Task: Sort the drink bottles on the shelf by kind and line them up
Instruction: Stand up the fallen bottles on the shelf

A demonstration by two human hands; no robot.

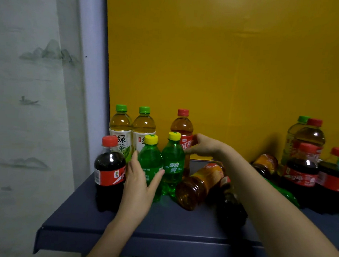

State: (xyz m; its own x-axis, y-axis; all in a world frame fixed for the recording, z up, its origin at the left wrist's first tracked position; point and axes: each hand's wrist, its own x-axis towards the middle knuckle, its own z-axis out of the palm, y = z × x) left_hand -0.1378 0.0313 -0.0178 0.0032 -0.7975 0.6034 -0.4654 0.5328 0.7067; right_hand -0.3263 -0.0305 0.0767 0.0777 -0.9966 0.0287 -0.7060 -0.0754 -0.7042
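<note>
On the dark blue shelf (156, 226), two green tea bottles (122, 128) stand side by side at the back left. A red-capped black tea bottle (182, 127) stands upright to their right, and my right hand (202, 146) grips its label. Two green lemon-lime soda bottles with yellow caps (172, 163) stand in front. My left hand (140, 178) rests with straight fingers against the left one (149, 157). A cola bottle (109, 170) stands at the front left.
A black tea bottle (200, 185) and a dark cola bottle (232, 210) lie on their sides mid-shelf. More cola, tea and a fallen green bottle (285, 192) crowd the right end (303, 169). A yellow back panel (230, 62) rises behind.
</note>
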